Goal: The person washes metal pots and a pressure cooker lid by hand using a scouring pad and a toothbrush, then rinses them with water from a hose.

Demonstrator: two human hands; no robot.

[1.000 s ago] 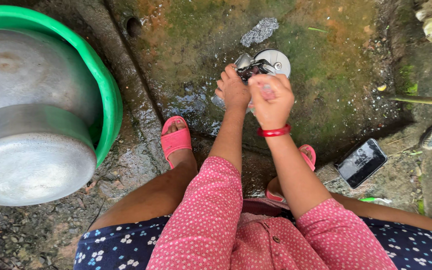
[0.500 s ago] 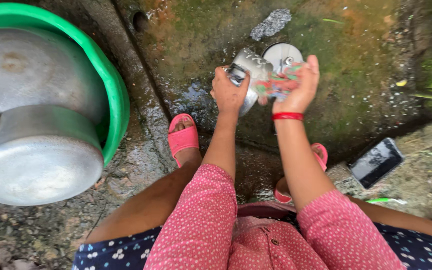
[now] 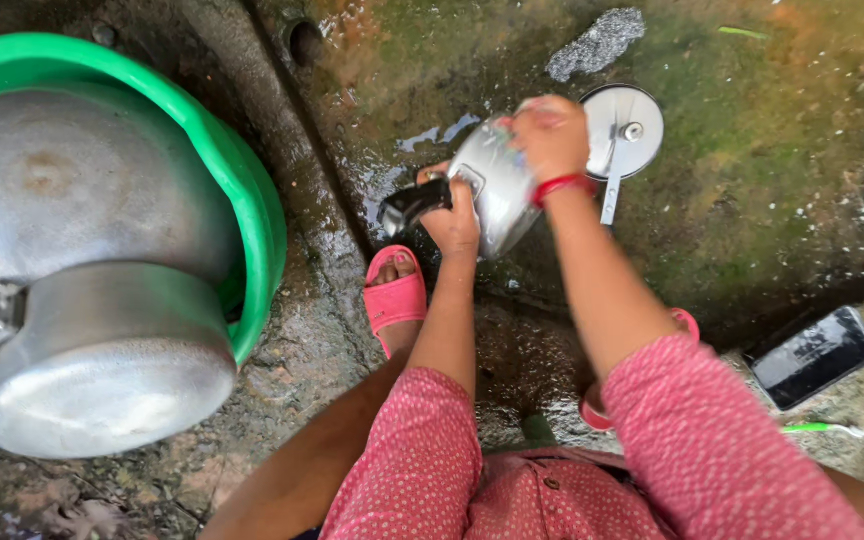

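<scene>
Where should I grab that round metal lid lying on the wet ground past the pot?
Judging from the head view, take the round metal lid by its long handle, which sticks out toward the person beyond the rim. Come from the near side, right of the pot. The disc lies flat on the ground, leaving the fingers little edge.
</scene>
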